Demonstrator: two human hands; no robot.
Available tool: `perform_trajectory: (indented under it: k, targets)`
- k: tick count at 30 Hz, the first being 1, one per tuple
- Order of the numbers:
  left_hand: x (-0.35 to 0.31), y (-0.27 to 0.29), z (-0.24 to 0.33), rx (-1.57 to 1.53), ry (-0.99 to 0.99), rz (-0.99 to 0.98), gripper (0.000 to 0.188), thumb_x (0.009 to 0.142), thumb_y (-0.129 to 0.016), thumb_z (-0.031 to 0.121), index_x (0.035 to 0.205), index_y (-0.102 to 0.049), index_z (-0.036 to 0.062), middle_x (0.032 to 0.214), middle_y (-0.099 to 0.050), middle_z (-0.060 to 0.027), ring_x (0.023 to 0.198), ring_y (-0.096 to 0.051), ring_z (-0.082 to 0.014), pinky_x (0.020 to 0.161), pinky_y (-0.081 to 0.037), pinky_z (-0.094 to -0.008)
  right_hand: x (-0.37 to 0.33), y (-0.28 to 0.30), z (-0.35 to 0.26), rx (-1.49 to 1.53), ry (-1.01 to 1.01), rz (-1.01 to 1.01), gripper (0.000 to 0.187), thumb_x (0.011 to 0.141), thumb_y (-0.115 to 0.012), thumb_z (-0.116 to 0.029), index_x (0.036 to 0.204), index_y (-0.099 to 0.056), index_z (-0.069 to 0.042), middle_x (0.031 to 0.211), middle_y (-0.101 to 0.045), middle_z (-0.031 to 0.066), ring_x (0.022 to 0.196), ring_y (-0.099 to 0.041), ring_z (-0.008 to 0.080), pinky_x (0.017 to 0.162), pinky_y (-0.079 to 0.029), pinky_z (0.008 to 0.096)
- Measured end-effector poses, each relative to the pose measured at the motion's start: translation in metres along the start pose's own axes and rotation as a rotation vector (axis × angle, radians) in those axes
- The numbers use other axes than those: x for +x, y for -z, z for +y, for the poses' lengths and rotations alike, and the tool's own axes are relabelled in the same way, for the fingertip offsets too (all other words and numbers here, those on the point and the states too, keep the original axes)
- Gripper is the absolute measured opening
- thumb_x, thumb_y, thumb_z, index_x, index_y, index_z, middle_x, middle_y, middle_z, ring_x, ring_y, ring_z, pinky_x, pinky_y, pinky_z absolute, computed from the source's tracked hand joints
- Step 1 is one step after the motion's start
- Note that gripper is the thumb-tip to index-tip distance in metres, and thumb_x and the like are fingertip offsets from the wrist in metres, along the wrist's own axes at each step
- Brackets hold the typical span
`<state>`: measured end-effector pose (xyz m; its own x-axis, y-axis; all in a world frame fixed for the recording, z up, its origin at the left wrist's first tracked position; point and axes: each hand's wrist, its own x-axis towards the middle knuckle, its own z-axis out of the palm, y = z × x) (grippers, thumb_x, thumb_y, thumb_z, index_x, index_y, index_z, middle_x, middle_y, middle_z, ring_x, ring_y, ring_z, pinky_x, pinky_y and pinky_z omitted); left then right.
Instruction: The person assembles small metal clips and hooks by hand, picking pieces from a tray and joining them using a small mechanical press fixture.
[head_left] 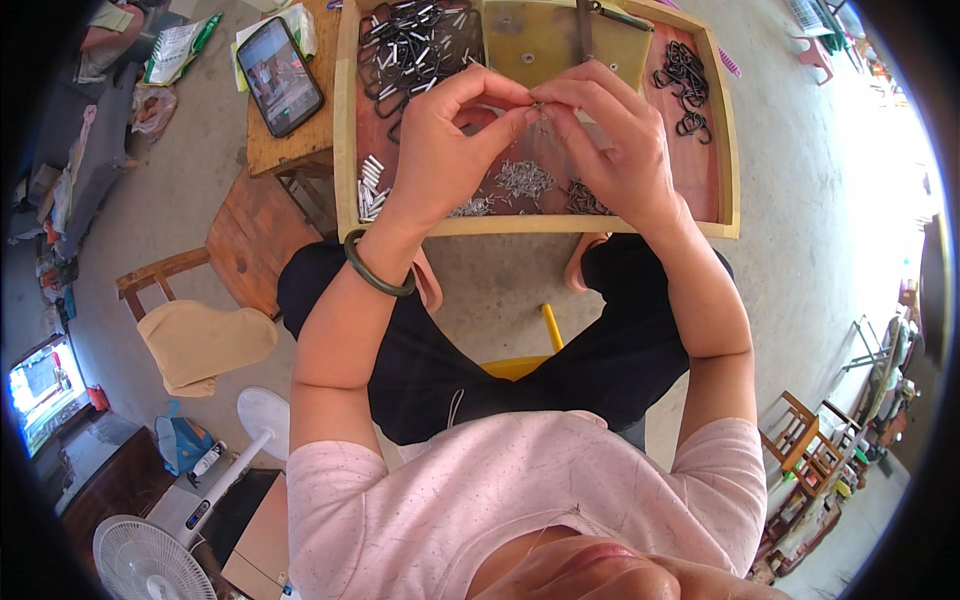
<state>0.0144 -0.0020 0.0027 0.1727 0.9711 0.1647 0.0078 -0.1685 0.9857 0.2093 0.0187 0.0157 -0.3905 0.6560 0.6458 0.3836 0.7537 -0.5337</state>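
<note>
My left hand [455, 140] and my right hand [622, 140] meet over a wooden-rimmed tray [540, 227], fingertips nearly touching. Both pinch a tiny metal piece [541, 105], too small to make out. Beneath them lie a heap of small silver pins [525, 179] and some small dark pieces [585, 198]. Short silver tubes [371, 188] fill the tray's near left corner. Black wire loops [420, 45], some with silver sleeves, are heaped at the far left. Behind my fingers is a yellowish board [530, 45]; black metal buckles [684, 75] lie right of it.
Left of the tray, a phone [280, 77] rests on a wooden table [262, 150]. A wooden chair with a beige cloth [205, 345] and a white fan [155, 560] stand at the left. Wooden chairs [800, 440] are at the lower right. A dark-handled tool [622, 14] lies across the board.
</note>
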Motion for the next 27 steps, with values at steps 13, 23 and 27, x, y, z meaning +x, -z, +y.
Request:
perform_trajectory:
  k: [13,23,27]
  targets:
    - [0.023,0.033,-0.008,-0.23,-0.073,0.278,0.032,0.092,-0.079,0.016,0.117,-0.065,0.0019,0.105,-0.07,-0.0038,0.091,-0.071,-0.0133,0.076,-0.047,-0.0238,0.099,0.006,0.008,-0.245,-0.395,-0.284,0.013,0.093,-0.061,-0.012,0.098,-0.071,-0.006,0.076,-0.073,0.0133,0.071,-0.073,0.0326,0.068,-0.057,0.0425]
    - [0.02,0.052,-0.008,-0.216,-0.034,0.327,0.028,0.093,-0.078,0.02,0.113,-0.069,0.0032,0.099,-0.072,-0.0013,0.089,-0.07,-0.0095,0.076,-0.046,-0.0219,0.139,0.004,-0.014,-0.231,-0.626,-0.572,0.019,0.091,-0.055,-0.007,0.097,-0.072,0.001,0.071,-0.073,0.0136,0.056,-0.071,0.0232,0.051,-0.057,0.0367]
    - [0.022,0.051,-0.009,-0.221,-0.022,0.333,0.028,0.094,-0.078,0.021,0.114,-0.069,0.0032,0.101,-0.073,-0.0016,0.088,-0.07,-0.009,0.076,-0.046,-0.0211,0.138,0.005,0.005,-0.195,-0.693,-0.661,0.025,0.092,-0.056,-0.007,0.111,-0.069,0.002,0.073,-0.074,0.0131,0.056,-0.071,0.0214,0.048,-0.056,0.0359]
